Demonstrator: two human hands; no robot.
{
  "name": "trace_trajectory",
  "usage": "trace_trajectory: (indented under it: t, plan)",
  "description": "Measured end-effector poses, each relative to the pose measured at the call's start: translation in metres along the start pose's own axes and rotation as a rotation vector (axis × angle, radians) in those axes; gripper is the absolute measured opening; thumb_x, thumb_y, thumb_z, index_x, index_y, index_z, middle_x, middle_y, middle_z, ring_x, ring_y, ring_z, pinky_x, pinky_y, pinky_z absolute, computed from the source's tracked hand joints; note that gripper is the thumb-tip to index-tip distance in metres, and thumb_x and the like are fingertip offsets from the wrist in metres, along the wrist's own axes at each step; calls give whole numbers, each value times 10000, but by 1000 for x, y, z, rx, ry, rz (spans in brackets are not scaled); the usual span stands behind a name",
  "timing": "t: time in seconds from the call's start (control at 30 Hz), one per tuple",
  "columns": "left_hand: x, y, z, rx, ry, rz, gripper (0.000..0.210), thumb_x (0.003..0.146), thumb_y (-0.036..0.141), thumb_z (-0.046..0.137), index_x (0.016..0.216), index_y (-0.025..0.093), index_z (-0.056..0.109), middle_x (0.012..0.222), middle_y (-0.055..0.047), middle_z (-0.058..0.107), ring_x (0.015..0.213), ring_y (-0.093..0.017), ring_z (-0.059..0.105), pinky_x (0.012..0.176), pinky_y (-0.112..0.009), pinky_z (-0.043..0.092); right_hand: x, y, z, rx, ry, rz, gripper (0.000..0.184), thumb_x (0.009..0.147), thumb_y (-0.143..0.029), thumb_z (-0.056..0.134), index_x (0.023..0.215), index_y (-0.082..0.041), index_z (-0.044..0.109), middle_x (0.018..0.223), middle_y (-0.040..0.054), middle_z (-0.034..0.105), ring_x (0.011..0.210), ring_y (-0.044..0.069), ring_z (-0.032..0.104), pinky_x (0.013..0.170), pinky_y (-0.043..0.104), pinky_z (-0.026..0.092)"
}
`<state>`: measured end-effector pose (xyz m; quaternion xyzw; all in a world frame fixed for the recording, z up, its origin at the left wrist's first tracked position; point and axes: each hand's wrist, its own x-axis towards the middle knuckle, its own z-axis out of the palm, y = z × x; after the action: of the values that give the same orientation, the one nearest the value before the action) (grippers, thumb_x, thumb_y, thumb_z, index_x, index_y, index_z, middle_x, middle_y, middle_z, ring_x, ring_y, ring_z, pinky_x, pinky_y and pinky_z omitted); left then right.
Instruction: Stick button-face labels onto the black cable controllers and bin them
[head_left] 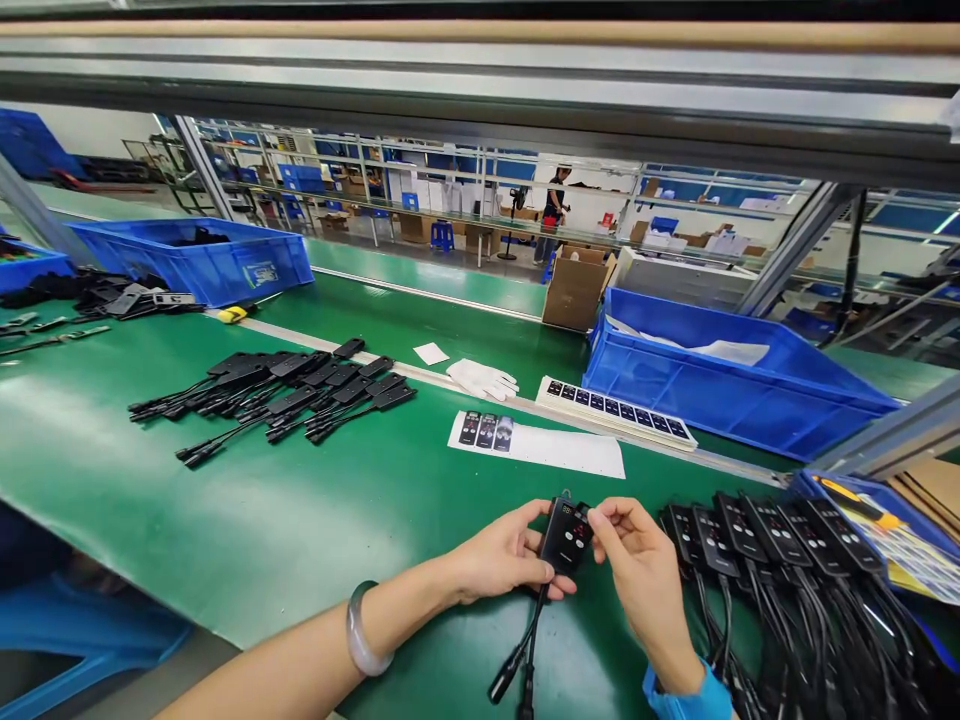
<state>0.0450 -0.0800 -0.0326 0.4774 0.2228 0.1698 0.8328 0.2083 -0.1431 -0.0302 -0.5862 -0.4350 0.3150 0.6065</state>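
Observation:
My left hand (517, 555) is closed around a black controller box (555, 560), its front tilted up toward me. Two short black cables (517, 665) hang from the box's lower end. On its front is a black label (571, 535) with a digit display, red marks and pale buttons. At the upper right corner, my right hand (634, 560) pinches between thumb and forefinger what looks like the label's edge; the fingertips partly hide it. Beyond my hands lies a white label sheet (562, 455) with a few similar black labels at its left end.
Cabled black boxes (292, 400) lie piled at left; labelled boxes (780, 535) sit close by my right hand. A label stack (615, 410), white glove (480, 380) and blue bins (735, 390) (202, 255) stand behind. A yellow-handled cutter (855, 500) lies far right. A person (553, 215) stands in the background.

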Motion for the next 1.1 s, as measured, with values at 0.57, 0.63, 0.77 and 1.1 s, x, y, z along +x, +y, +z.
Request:
trace_trajectory:
  t: [0.57, 0.63, 0.77, 1.1]
  plan:
    - [-2, 2, 4, 18, -35, -44, 571, 720, 198, 692, 1215, 196, 408, 861, -55, 656, 847, -229, 690, 783, -346, 513, -2, 2, 7, 16, -1, 43, 251, 726, -403, 710, 761, -175, 611, 625, -20, 542, 523, 102, 476, 445, 209, 393]
    - [-1, 1, 4, 31, -35, -42, 587, 720, 205, 697, 1225, 198, 400, 850, -51, 653, 849, -232, 689, 782, -345, 514, -2, 2, 8, 11, 11, 41, 254, 722, -401, 713, 752, -173, 606, 630, -18, 545, 516, 100, 471, 441, 209, 388]
    - [0, -1, 3, 52, -42, -29, 596, 720, 197, 694, 1237, 202, 396, 832, -46, 649, 856, -237, 687, 775, -348, 518, -1, 3, 8, -2, 17, 45, 257, 721, -404, 710, 742, -173, 600, 626, -19, 541, 503, 98, 459, 433, 210, 378]
    - [1, -2, 4, 89, -53, 11, 525, 732, 166, 670, 1188, 182, 410, 841, -60, 656, 814, -200, 684, 742, -313, 512, -2, 4, 10, 4, 26, 78, 294, 707, -429, 709, 752, -171, 575, 612, -21, 533, 475, 93, 447, 421, 213, 378]
